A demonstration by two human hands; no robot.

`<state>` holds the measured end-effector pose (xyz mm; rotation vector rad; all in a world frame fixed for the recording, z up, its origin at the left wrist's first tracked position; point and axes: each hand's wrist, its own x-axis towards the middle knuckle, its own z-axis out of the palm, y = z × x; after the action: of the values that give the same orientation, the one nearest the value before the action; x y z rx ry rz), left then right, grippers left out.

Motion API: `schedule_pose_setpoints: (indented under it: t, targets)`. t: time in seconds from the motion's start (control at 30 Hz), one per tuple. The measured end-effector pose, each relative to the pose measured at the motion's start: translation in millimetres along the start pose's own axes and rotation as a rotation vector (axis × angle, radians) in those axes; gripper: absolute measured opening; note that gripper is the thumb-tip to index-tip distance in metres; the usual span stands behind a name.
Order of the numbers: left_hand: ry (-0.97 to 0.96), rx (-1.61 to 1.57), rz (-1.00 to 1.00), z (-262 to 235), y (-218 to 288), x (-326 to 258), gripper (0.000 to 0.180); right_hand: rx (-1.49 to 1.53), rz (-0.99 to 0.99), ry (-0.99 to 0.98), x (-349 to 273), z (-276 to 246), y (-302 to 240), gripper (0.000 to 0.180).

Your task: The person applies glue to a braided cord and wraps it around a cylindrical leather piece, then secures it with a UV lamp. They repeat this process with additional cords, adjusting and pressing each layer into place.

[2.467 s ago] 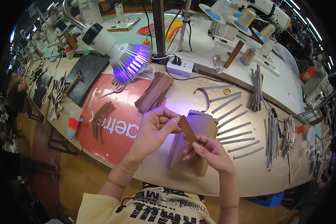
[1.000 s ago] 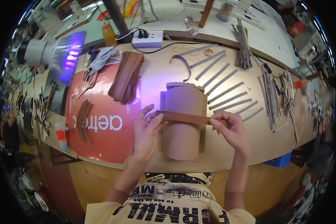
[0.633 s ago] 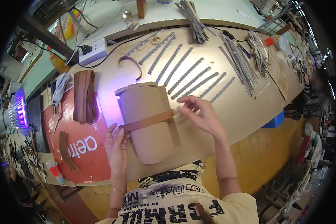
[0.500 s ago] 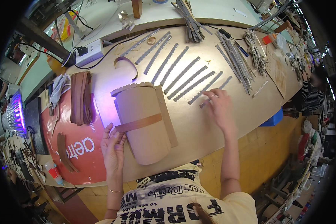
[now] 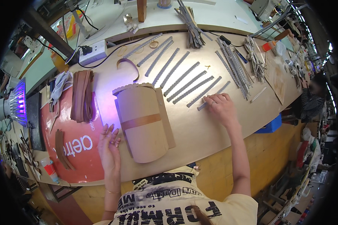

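My right hand (image 5: pixel 221 107) is closed at the fingertips on the last grey strip (image 5: pixel 224 87) of a fanned row, which still rests on the table. To its left lie several more grey strips (image 5: pixel 191 87) with scalloped edges, slanting side by side. A curved tan cardboard form (image 5: pixel 144 140) stands between my hands, a flat brown band (image 5: pixel 141 122) wrapped across its front and a scalloped rim at its far end. Just left of that form my left hand (image 5: pixel 110 148) is raised, fingers apart, holding nothing.
A purple-lit lamp (image 5: pixel 19 103) shines from the left. Brown strips (image 5: pixel 82 96) lie stacked by a red sheet (image 5: pixel 79 165). Farther off are a white power strip (image 5: pixel 93 53) and a bundle of grey strips (image 5: pixel 191 28). More strips (image 5: pixel 234 65) lie right; a person in stripes (image 5: pixel 312 99) is beyond.
My left hand has let go of the brown band's left end and moved slightly left. My right hand has lowered onto the last grey strip, its fingertips closing there.
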<state>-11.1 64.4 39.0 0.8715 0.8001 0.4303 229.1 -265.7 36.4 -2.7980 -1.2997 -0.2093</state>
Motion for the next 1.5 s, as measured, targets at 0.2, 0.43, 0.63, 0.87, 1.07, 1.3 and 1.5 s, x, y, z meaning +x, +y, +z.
schedule_pose_setpoints:
  t: [0.2,0.43,0.63,0.87,1.07,1.3,1.5]
  targets:
    - [0.026,0.073,0.213,9.4,10.8,-1.5,0.033,0.226,0.024,0.024,11.4,-16.8,-19.8,0.026]
    - [-0.277,0.31,0.379,36.1,35.0,-8.7,0.034,1.475,0.246,-0.467,66.8,-72.1,-86.5,0.026]
    - [-0.4,0.104,0.343,45.7,66.5,1.0,0.05,1.648,0.068,-0.927,145.3,-106.4,-148.6,0.03]
    - [-0.288,0.024,0.518,22.6,89.5,21.4,0.052,1.76,-0.055,-1.039,209.3,-100.2,-202.5,0.032]
    - [-0.254,-0.081,0.354,-7.6,95.2,42.3,0.04,1.966,0.206,-0.523,254.7,-69.5,-252.0,0.033]
    - [-0.208,-0.203,0.334,-17.9,83.7,45.4,0.049,2.225,0.416,-0.042,271.5,-52.4,-261.4,0.031]
    - [-0.144,-0.158,0.418,4.7,80.5,59.2,0.046,2.192,0.478,0.054,244.6,-64.2,-252.2,0.033]
